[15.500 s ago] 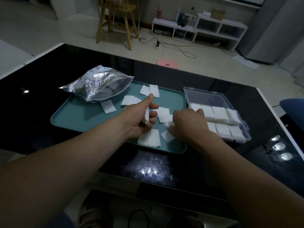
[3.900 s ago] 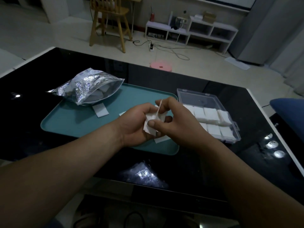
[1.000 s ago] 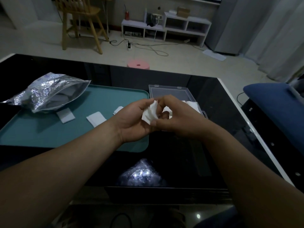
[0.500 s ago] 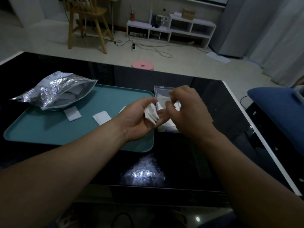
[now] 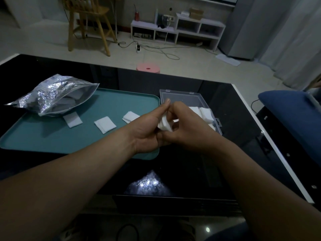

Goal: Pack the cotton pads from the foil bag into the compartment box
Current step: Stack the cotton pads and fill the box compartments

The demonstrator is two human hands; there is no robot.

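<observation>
My left hand [image 5: 149, 129] holds a small stack of white cotton pads [image 5: 164, 125] over the teal tray's right edge. My right hand [image 5: 188, 126] meets it from the right and pinches the same stack. Behind my hands stands the clear compartment box [image 5: 180, 96], lid open, with white pads in its right compartments; my hands hide its near part. The silver foil bag [image 5: 50, 96] lies open on the tray's far left corner. Three loose pads lie on the tray [image 5: 34, 136]: one by the bag [image 5: 72, 119], one in the middle [image 5: 105, 124], one near my left hand [image 5: 130, 116].
The tray and box sit on a glossy black table whose white right edge [image 5: 271, 145] runs near a blue cushion [image 5: 293, 115]. Beyond the table are a pink stool [image 5: 148, 68], a wooden chair [image 5: 88, 23] and a white shelf unit.
My right hand has come back down from above the box and closed on the stack in my left hand. Over the last seconds most loose pads have left the tray.
</observation>
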